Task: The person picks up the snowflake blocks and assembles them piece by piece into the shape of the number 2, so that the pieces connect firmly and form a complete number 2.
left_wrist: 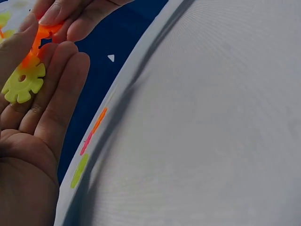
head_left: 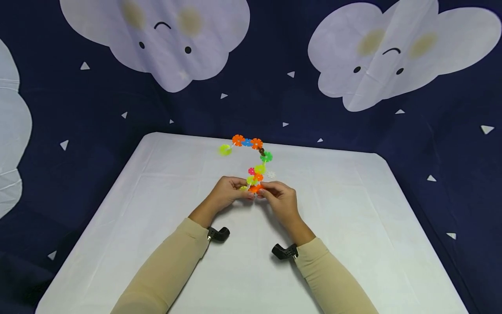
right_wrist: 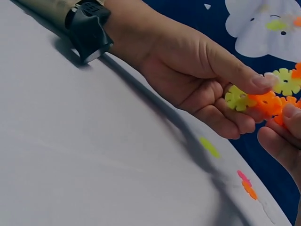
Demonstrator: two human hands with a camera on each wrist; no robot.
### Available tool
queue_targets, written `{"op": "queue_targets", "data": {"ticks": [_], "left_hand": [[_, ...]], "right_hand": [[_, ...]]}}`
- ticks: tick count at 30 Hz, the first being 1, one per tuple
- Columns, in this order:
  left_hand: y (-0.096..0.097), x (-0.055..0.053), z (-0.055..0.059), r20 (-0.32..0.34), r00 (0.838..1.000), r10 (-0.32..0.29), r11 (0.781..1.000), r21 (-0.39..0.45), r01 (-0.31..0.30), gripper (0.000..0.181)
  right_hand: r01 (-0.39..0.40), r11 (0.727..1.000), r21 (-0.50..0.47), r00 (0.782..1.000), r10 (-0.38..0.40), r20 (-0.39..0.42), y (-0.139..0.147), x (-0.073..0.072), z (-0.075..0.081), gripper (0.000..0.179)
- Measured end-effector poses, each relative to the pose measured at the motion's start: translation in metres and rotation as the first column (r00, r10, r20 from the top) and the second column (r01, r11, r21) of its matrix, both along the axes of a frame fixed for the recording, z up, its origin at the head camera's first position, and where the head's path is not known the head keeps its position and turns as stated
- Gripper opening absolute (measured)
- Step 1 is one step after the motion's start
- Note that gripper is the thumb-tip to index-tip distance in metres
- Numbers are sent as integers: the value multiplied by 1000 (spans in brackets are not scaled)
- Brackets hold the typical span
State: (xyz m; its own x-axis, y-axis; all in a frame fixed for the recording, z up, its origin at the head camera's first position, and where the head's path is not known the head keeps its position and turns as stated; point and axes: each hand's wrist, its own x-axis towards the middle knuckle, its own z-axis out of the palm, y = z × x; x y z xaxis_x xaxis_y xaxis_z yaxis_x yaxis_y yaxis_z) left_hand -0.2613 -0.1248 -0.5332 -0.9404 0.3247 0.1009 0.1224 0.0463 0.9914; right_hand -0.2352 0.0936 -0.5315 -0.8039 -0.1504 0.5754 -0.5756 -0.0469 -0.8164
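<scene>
Both hands hold the near end of a chain of slotted plastic flower discs (head_left: 256, 143) in orange, blue, green, brown and yellow. The chain rises from the fingers and curves left to a blurred yellow-green disc (head_left: 225, 149). My left hand (head_left: 228, 190) pinches this end between thumb and fingers; a yellow disc (left_wrist: 22, 84) lies against its fingers. From the other side, my right hand (head_left: 280, 199) pinches an orange disc (head_left: 255, 189). In the right wrist view, two orange discs (right_wrist: 266, 103) meet between the two hands' fingertips.
A white-covered table (head_left: 333, 209) lies under the hands. Near its far edge are loose flat discs: yellow-green (right_wrist: 209, 147), pink (right_wrist: 244, 177), orange (right_wrist: 249, 190) and white (head_left: 271, 175). A dark blue cloth with clouds (head_left: 274, 100) hangs behind. Each wrist wears a black camera (head_left: 218, 234).
</scene>
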Motion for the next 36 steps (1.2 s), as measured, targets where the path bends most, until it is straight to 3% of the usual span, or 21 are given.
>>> {"op": "queue_targets", "data": {"ticks": [5,9,12,17,25,28,32,36], "left_hand": [[-1,2,0,-2,999,-41,999,31,41,41],[1,3,1,2,999,-41,998,49,41,40],[3,4,2,-13,999,-37,998,51,37,37],[5,3,2,-50,999,-20,999,35,21,31],[6,1,3,17,996,-82,990,119,79,44],[5,2,4,30,996,-82,992,103,78,46],[3,2,4,46,994,-101,993,69,98,35],[1,1,3,43,995,-95,995,-2,95,31]], "right_hand": [[66,997,44,994,-62,-95,-5,3,2,21],[149,983,111,967,-121,-224,-8,5,8,26],[166,979,117,953,-129,-273,-8,11,19,28],[179,977,115,940,-135,-314,-9,16,33,27],[210,967,142,921,-147,-361,-10,16,32,30],[224,959,174,917,-147,-370,-11,13,25,31],[223,949,224,918,-128,-375,-9,5,11,33],[155,948,277,936,-51,-348,-3,0,6,32]]}}
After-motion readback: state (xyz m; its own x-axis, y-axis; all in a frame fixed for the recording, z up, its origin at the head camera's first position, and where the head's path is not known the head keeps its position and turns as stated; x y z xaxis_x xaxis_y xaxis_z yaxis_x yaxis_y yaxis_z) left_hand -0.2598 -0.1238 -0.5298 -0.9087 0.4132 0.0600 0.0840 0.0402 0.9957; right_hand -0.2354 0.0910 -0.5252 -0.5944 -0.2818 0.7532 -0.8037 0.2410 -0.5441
